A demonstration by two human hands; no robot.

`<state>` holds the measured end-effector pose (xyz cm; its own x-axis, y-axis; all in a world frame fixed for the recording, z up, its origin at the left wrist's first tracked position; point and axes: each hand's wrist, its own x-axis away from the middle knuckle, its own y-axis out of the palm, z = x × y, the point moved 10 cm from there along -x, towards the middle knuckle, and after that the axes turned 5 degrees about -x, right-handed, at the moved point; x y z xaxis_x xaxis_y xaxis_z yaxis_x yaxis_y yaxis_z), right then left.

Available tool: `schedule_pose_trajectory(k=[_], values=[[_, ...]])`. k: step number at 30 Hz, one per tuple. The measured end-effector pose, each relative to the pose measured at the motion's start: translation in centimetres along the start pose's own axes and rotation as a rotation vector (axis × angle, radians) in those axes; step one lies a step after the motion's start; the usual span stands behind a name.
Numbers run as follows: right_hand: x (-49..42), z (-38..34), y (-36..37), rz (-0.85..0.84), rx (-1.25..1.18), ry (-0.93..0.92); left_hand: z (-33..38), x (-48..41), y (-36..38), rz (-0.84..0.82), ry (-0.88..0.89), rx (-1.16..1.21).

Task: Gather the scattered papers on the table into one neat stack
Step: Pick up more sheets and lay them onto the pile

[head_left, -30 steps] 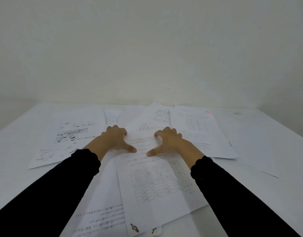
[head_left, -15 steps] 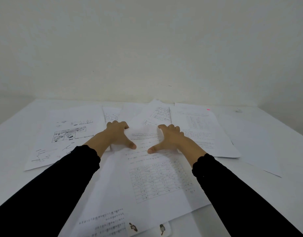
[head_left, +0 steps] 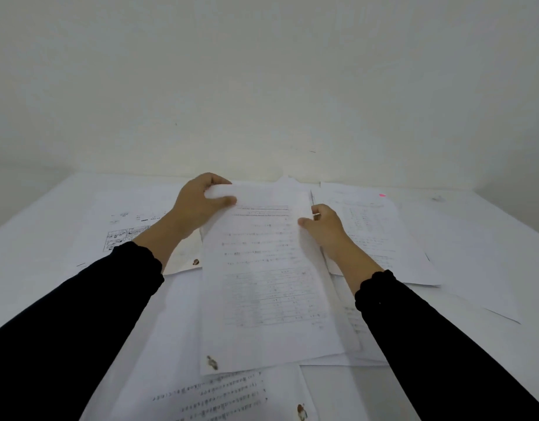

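**Colours and patterns, head view**

Tabletop [head_left: 34, 244] is showing plain white. Papers [head_left: 268, 268] are reading white with grey-black printed lines and ruled tables. Left sheet [head_left: 125, 226] is carrying black comic-style panels. Right sheet [head_left: 380, 232] is bearing a small pink mark [head_left: 382, 195]. Near sheet [head_left: 231, 396] is showing small brown figures at its corner. Sleeves [head_left: 79, 314] are appearing solid black. Wall [head_left: 262, 86] is looking off-white.

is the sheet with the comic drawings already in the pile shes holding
No, the sheet with the comic drawings lies flat on the table at far left, apart from the pile between both hands.
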<state>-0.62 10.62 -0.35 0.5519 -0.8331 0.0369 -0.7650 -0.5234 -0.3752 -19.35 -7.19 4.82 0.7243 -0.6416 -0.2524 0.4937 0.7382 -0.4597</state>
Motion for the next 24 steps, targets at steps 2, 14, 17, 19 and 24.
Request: schedule_pose_trajectory(k=[2,14,17,19,24], values=[[-0.1,-0.3,-0.4,0.037,-0.018,-0.019,-1.6,-0.1,-0.9,0.045,-0.071,0.013],[-0.4,0.3,-1.3,0.159,-0.099,0.020,-14.2,4.4,-8.6,0.118,-0.849,-0.814],[-0.5,0.4,-1.1,0.165,-0.107,0.049,-13.4,3.7,-7.7,0.102,-0.711,-0.901],[-0.7,0.4,-0.8,0.164,-0.113,0.044,-12.4,2.9,-6.7,0.088,-0.631,-0.906],[-1.1,0.7,0.4,0.134,-0.148,0.059,-11.2,1.8,-5.4,0.095,-0.555,-0.868]])
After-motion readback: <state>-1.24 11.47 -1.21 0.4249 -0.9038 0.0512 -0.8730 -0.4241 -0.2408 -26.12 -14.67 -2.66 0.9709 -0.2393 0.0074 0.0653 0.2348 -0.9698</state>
